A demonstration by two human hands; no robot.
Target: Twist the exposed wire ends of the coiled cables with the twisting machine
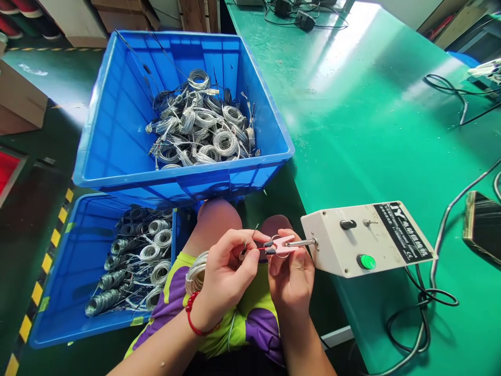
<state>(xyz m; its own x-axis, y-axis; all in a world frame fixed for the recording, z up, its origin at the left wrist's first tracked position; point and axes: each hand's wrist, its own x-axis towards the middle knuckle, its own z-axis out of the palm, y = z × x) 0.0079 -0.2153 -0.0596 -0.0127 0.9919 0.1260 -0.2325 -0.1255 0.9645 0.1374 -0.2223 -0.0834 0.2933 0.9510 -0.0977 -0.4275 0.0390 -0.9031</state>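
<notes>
My left hand point(230, 263) pinches the stripped end of a cable between thumb and fingers. A thin red wire point(257, 249) runs from those fingertips to the black-tipped jaws of a pink clip point(282, 245), and a dark wire sticks up beside them. The clear coiled cable point(196, 272) hangs behind my left hand. With my right hand point(290, 271) I grip the pink clip, thumb below and fingers behind it. That clip sits on the metal shaft point(303, 243) of a beige machine box point(366, 235). Whether the wire is between the jaws is too small to tell.
A large blue bin point(182, 180) with many coiled cables stands ahead on the left. Below it, a second blue bin point(50, 313) holds more coils. The green table point(371, 125) carries the machine, black cords point(425, 308) and a phone-like dark object point(483, 227).
</notes>
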